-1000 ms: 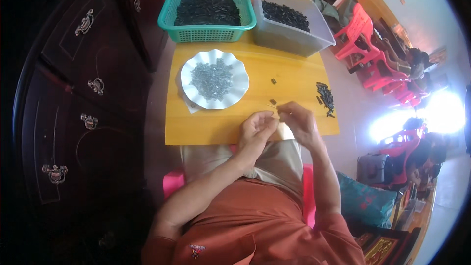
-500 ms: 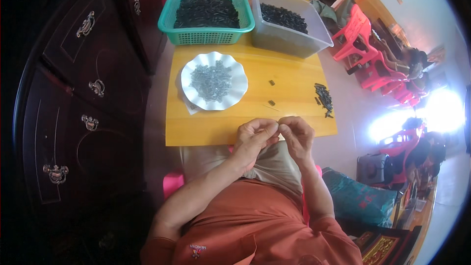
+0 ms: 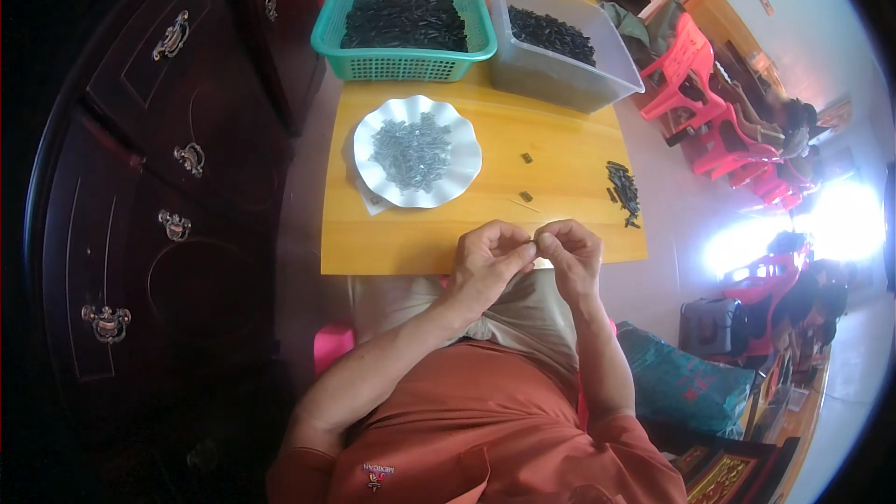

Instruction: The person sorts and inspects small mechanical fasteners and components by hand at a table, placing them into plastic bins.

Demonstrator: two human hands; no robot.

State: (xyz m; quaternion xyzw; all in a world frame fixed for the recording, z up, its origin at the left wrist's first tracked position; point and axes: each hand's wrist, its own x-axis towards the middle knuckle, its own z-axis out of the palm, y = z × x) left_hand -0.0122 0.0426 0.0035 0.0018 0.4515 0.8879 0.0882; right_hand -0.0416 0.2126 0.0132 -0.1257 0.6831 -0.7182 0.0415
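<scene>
Above the near edge of the yellow wooden table (image 3: 401, 252), my left hand (image 3: 490, 261) and my right hand (image 3: 571, 257) meet, thumbs and fingertips pinched together. Between them is a tiny dark piece, mostly covered by the fingers; its kind cannot be made out. Just beyond the hands lie a thin pale stick (image 3: 525, 205) and two small dark pieces, one nearer (image 3: 526, 197) and one farther (image 3: 527, 159). A white scalloped plate (image 3: 369, 179) heaped with small clear pieces (image 3: 411, 151) stands to the left. A small pile of black pieces (image 3: 623, 194) lies at the table's right edge.
At the table's far end stand a green plastic basket (image 3: 401, 65) and a translucent grey bin (image 3: 560, 84), both holding many black pieces. A dark cabinet (image 3: 140, 252) rises on the left. Pink chairs (image 3: 681, 65) and a teal bag (image 3: 686, 378) are on the right.
The whole view has shifted slightly, so the table appears a little farther right. My hands stay pinched together, with the fingers slightly shifted and a dark bit now showing between them.
</scene>
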